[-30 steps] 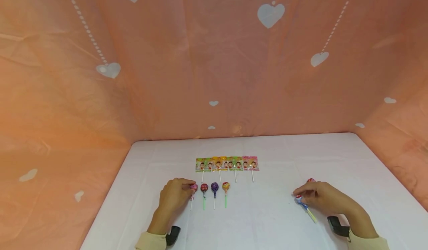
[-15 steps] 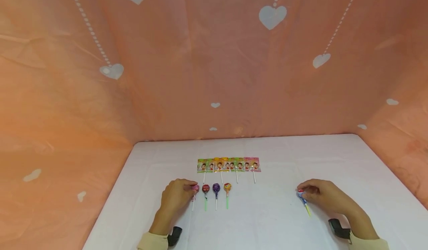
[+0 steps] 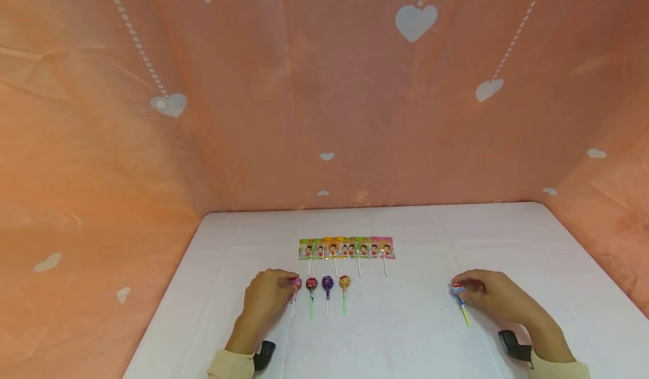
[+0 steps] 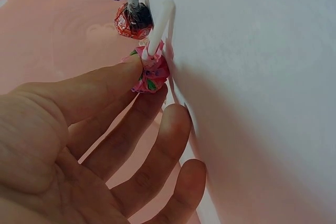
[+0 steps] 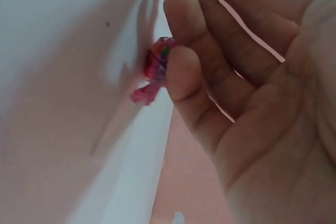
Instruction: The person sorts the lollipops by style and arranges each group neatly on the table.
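My left hand (image 3: 266, 294) pinches the wrapped head of a pink lollipop (image 4: 151, 80) between thumb and fingers, at the left end of a row. Beside it lie a red lollipop (image 3: 311, 285), a purple lollipop (image 3: 328, 284) and a yellow lollipop (image 3: 345, 282), sticks toward me. Farther right, my right hand (image 3: 494, 299) pinches a blue lollipop (image 3: 458, 290) by its head, its yellow stick angled toward me. In the right wrist view another pink lollipop (image 5: 156, 64) shows near the little finger; in the head view the hand hides it.
Behind the row, several flat-packed lollipops (image 3: 334, 248) in green, orange and pink wrappers lie side by side on the white table (image 3: 395, 334). Orange cloth (image 3: 355, 114) with white hearts encloses the table at the back and sides.
My right hand's fingers have closed around the blue lollipop's head, and its stick has swung left and straighter. The second pink lollipop has gone out of sight behind that hand. The left hand keeps its hold.
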`<action>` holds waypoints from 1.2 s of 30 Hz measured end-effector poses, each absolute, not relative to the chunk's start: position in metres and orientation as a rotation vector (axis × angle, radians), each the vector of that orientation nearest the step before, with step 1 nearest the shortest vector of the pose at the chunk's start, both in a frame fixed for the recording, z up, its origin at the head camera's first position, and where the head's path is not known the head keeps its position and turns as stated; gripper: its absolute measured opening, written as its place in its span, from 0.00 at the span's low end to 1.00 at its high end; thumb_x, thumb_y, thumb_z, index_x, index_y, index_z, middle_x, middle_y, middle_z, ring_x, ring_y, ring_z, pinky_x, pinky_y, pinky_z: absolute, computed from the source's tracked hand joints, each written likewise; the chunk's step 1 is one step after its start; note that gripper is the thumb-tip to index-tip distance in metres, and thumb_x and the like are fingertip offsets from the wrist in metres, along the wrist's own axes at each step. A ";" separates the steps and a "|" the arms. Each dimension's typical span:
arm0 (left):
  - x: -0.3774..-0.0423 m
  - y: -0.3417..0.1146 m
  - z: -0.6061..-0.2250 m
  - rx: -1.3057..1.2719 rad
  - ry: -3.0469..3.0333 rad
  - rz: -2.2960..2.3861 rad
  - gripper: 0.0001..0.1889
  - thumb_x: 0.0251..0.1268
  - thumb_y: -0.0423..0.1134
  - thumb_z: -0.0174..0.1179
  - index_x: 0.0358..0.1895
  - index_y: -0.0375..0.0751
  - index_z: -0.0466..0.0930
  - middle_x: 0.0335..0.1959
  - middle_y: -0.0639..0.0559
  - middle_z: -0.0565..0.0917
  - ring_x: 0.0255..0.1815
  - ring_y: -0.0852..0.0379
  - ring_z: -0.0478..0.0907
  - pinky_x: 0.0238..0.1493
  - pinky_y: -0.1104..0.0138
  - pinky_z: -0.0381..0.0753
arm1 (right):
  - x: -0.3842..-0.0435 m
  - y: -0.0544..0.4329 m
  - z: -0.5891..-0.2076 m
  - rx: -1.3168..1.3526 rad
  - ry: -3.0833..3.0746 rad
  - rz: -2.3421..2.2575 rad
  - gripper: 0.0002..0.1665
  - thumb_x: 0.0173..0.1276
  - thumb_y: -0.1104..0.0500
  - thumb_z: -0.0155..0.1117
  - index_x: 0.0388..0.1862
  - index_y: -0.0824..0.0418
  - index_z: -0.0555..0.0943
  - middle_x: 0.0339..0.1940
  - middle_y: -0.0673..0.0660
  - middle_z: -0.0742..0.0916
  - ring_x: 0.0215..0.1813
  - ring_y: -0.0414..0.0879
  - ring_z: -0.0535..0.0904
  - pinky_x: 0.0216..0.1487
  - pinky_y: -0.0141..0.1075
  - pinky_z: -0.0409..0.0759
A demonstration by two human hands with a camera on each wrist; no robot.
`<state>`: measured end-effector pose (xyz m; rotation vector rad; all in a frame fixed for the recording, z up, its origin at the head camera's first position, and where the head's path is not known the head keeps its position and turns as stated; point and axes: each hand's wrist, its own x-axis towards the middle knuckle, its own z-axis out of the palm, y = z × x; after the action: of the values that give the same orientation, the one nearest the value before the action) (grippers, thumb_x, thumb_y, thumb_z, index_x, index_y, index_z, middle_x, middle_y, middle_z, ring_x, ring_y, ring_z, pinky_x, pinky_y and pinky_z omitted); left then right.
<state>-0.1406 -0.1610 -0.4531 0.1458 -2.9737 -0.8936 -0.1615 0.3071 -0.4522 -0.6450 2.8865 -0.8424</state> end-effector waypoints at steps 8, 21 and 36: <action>-0.141 -0.161 -0.454 0.151 -2.970 -0.897 0.11 0.54 0.37 0.70 0.42 0.51 0.91 0.44 0.46 0.90 0.51 0.40 0.84 0.34 0.55 0.80 | -0.160 0.307 -0.446 -0.649 3.004 -0.842 0.12 0.61 0.57 0.73 0.45 0.51 0.87 0.35 0.40 0.86 0.34 0.27 0.70 0.35 0.29 0.73; -0.142 -0.160 -0.455 0.158 -2.966 -0.914 0.11 0.55 0.38 0.70 0.43 0.52 0.91 0.44 0.47 0.90 0.52 0.40 0.84 0.34 0.57 0.80 | -0.160 0.299 -0.440 -0.614 2.971 -0.950 0.13 0.62 0.55 0.73 0.46 0.51 0.86 0.30 0.41 0.81 0.33 0.30 0.70 0.33 0.27 0.71; -0.142 -0.162 -0.455 0.153 -2.993 -0.894 0.11 0.57 0.38 0.70 0.44 0.50 0.91 0.45 0.46 0.90 0.53 0.41 0.83 0.43 0.49 0.81 | -0.178 0.237 -0.439 -0.733 2.863 -1.065 0.11 0.62 0.56 0.72 0.45 0.51 0.86 0.36 0.43 0.87 0.33 0.30 0.73 0.31 0.28 0.71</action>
<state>-0.1422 -0.1617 -0.4545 0.1530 -2.9927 -0.8944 -0.1778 0.2371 -0.4390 -0.7331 2.8628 -1.0649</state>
